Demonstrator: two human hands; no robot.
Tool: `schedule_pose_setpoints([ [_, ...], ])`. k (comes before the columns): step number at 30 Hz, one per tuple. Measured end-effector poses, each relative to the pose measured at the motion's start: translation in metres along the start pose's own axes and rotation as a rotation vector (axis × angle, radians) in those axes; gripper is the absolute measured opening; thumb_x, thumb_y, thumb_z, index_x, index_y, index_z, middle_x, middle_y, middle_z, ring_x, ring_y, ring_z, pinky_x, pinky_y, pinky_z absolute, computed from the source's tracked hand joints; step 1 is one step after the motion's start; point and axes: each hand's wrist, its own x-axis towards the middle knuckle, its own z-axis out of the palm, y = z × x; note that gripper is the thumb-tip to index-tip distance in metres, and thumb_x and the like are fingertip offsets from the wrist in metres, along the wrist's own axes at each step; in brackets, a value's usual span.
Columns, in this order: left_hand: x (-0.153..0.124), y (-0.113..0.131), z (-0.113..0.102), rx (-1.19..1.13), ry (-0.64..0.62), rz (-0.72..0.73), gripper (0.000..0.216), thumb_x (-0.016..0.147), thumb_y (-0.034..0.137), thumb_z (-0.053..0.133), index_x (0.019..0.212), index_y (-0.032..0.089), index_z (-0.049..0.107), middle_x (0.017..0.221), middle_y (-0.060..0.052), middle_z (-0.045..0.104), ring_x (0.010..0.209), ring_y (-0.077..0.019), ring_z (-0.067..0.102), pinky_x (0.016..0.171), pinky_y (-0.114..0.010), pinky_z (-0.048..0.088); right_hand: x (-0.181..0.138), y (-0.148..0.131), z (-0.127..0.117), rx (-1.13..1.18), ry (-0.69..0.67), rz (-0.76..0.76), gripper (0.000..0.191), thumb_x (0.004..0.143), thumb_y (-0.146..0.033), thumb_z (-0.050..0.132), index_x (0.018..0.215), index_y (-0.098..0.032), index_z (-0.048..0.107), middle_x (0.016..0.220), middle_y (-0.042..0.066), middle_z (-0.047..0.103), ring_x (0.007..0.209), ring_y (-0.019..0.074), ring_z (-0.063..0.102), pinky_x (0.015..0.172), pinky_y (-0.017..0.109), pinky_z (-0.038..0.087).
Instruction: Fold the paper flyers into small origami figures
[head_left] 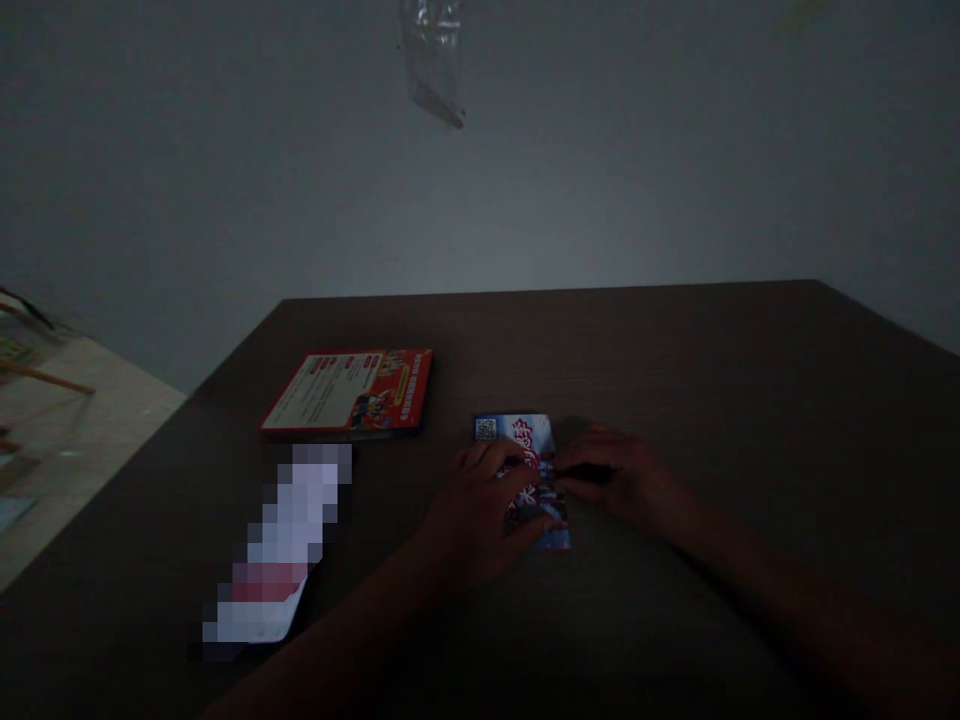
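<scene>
A small printed leaflet [531, 432] with a QR code and large red and white characters lies on the dark wooden table [637, 350]. Across its left and middle part rests my left hand [480, 505], fingers spread and lying on the paper, covering much of the print. My right hand [622, 472] is at the leaflet's right edge, thumb and index finger brought together there in a pinch. Dim light hides exactly how much of the edge lies between those fingertips.
A red and white printed booklet or flat box [349, 392] lies at the back left. Nearer is a bright phone-like slab [289, 540], mostly pixelated. A clear plastic bag [435, 65] hangs on the grey wall behind the table. Pale floor [97, 440] shows at far left.
</scene>
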Motion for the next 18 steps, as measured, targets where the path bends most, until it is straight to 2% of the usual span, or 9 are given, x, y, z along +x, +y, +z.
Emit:
schedule_pose_setpoints([
  [18, 0.0013, 0.0001, 0.0020, 0.012, 0.006, 0.010, 0.036, 0.080, 0.046, 0.059, 0.108, 0.023, 0.059, 0.115, -0.007, 0.053, 0.108, -0.0255, 0.047, 0.091, -0.042, 0.036, -0.0045, -0.0064, -0.0031, -0.025, -0.016, -0.008, 0.019, 0.074, -0.030, 0.072, 0.090, -0.020, 0.067, 0.085, 0.004, 0.071, 0.079, 0.0186, 0.061, 0.073, 0.034, 0.047],
])
